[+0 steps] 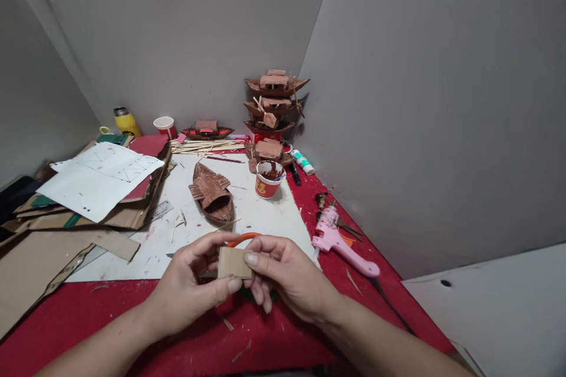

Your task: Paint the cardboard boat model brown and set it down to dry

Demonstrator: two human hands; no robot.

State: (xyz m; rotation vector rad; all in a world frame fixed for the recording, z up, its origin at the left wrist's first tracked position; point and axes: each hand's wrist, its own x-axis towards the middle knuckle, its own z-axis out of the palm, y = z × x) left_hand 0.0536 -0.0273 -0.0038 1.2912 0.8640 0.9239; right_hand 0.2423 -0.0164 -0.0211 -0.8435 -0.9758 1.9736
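A small tan cardboard piece [232, 263] is held between my two hands above the table's front part. My left hand [194, 280] grips its left side and lower edge with thumb and fingers. The thumb of my right hand [287, 271] presses on its right end, the fingers curled behind. Behind the hands shows an orange curved handle [245, 238], partly hidden. Beyond them a brown model boat [212, 195] rests on the white board [269, 221].
Cardboard sheets [115, 241] with drawn paper [101, 179] lie left. A paint cup [269, 179] stands past the boat. At right lies a pink glue gun [345, 244]. Stacked model boats [275, 103], thin sticks [207, 146] and a yellow bottle [127, 122] are at the back.
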